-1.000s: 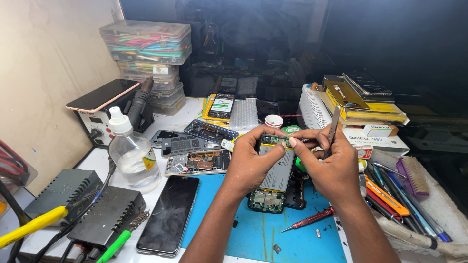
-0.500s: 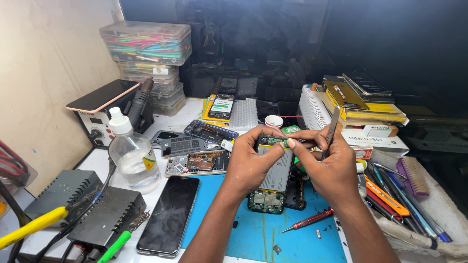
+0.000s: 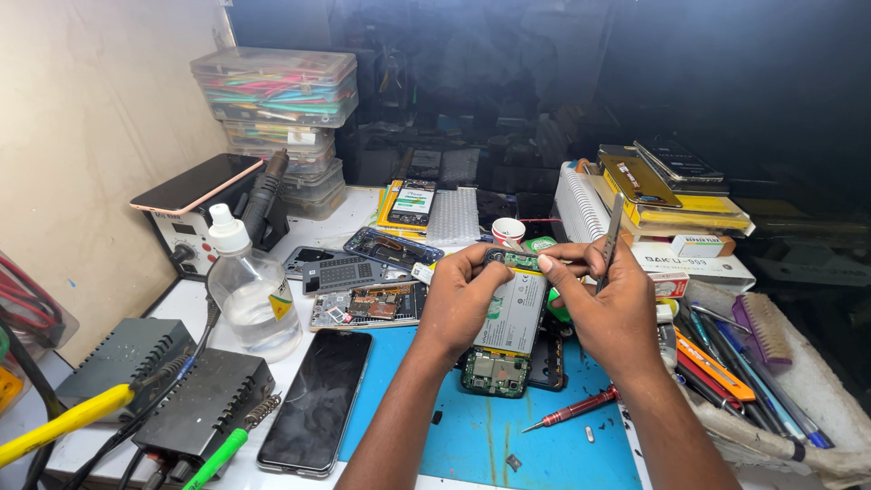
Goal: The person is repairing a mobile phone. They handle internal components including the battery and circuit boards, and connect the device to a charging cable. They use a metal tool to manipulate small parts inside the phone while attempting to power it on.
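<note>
Both hands hold an opened phone (image 3: 510, 322), back cover off, with its grey battery and green circuit boards showing, tilted up over the blue work mat (image 3: 535, 445). My left hand (image 3: 458, 299) grips the phone's upper left edge, thumb at the top corner. My right hand (image 3: 610, 304) pinches the top right of the phone with thumb and forefinger, and metal tweezers (image 3: 613, 238) stick up from between its fingers.
A red screwdriver (image 3: 573, 408) lies on the mat by my right wrist. A black phone (image 3: 318, 399), a clear liquid bottle (image 3: 252, 295), dismantled phone parts (image 3: 363, 304), and soldering units (image 3: 195, 404) sit left. Tools and brushes (image 3: 744, 349) crowd the right; stacked plastic boxes (image 3: 277, 109) stand behind.
Little has moved. Both hands stay on the top end of the opened phone, with only slight finger shifts there.
</note>
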